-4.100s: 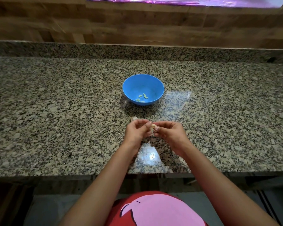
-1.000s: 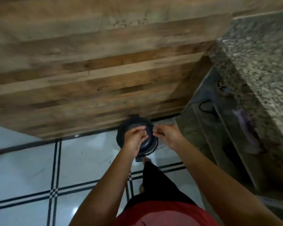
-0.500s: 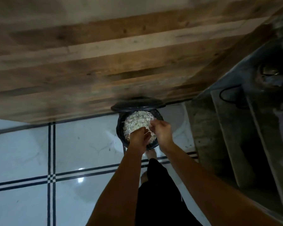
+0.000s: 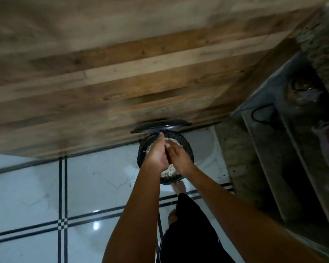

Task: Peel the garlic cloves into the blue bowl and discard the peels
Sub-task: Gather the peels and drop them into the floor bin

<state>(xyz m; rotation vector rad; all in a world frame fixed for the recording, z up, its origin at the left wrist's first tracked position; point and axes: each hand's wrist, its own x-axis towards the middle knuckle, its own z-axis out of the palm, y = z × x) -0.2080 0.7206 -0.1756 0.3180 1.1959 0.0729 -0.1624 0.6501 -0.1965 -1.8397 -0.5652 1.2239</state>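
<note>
A black pedal bin [image 4: 188, 149] stands on the floor with its lid [image 4: 160, 127] tipped up against the wooden wall. It is full of pale, papery peels [image 4: 169, 171]. Both my hands are over its opening and touch each other. My left hand [image 4: 157, 156] has straight fingers pointing toward the lid. My right hand [image 4: 179, 158] lies against its palm side. I cannot make out any peel between them. The blue bowl and the garlic cloves are out of view.
A wooden plank wall [image 4: 122, 73] rises behind the bin. White floor tiles [image 4: 46, 196] with dark lines spread to the left. The granite counter's edge [image 4: 323, 35] and concrete shelves [image 4: 273, 158] with a black cable are on the right. My bare feet [image 4: 179, 186] are by the bin.
I have turned from the counter to the floor bin. Its lid went from down to tipped up, showing the peels. My hands came together over the opening.
</note>
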